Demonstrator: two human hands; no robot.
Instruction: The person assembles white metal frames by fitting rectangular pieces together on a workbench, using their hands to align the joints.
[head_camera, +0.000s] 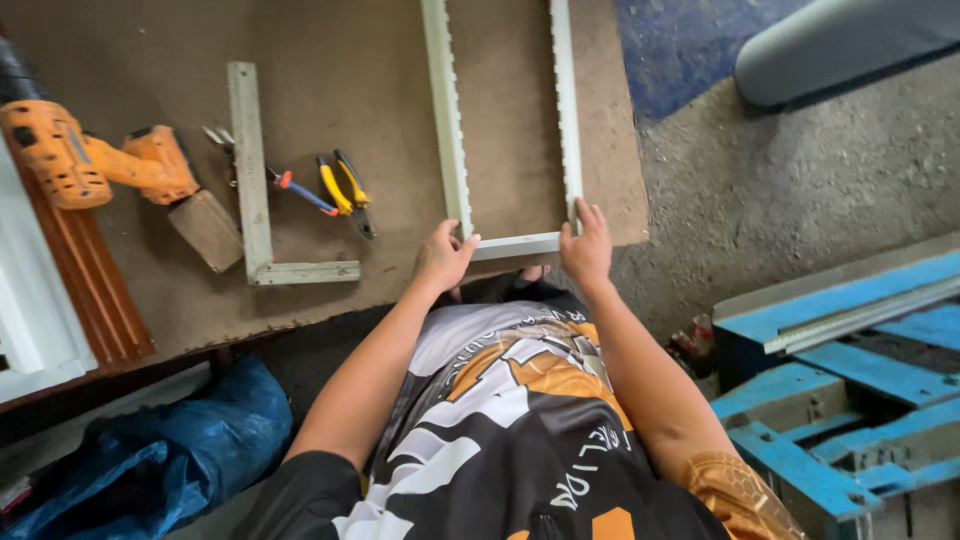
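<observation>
A white metal frame (452, 130) of thin profiles lies on a brown board (350, 60). Two long rails run away from me and a short crosspiece (515, 246) joins them at the near end. My left hand (443, 256) grips the near left corner, thumb on the crosspiece. My right hand (587, 246) grips the near right corner, fingers laid up along the right rail (566, 100).
Left of the frame lie yellow-handled pliers (345, 190), a small red and blue tool (295, 188), a metal square (255, 190), a wood block (205, 228) and an orange cordless drill (85, 160). A blue bag (170, 450) sits lower left, a blue pallet (840, 400) on the right.
</observation>
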